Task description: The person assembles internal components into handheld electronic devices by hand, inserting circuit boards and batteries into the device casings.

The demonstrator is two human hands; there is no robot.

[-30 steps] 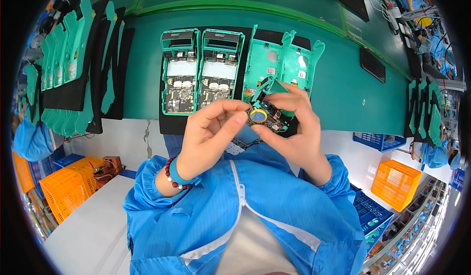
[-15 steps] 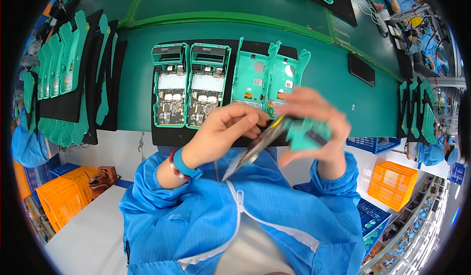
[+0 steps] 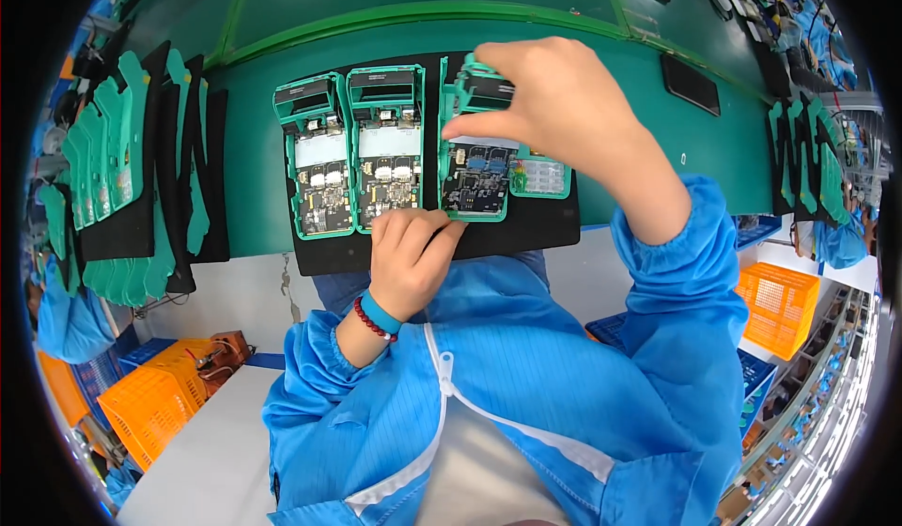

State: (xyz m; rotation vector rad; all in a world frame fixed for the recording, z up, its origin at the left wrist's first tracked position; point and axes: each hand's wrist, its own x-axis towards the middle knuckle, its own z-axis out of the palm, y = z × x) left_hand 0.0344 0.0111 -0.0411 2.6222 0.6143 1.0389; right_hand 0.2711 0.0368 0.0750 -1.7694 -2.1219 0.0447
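Green tabletop (image 3: 639,164) is stretching across the upper half of the view, with a black mat (image 3: 526,230) lying on it just in front of the person's blue smock. Nearest, the left hand (image 3: 409,263) is resting on the mat's front edge, its fingers (image 3: 442,235) curled loosely and touching the bottom end of the third teal device shell (image 3: 477,183), without gripping anything. That shell is lying open on the mat, its circuit board showing, just right of two other open teal shells (image 3: 352,155) sitting side by side. A beaded bracelet and a blue band are circling the left wrist. Farther out, the right hand (image 3: 554,99) is reaching over the shell's top end, its fingers pinching the teal upper part there. Well off to the left, flat teal covers (image 3: 108,150) are lying in rows on another black mat. Orange crates (image 3: 155,404) are sitting below the tabletop's edge.
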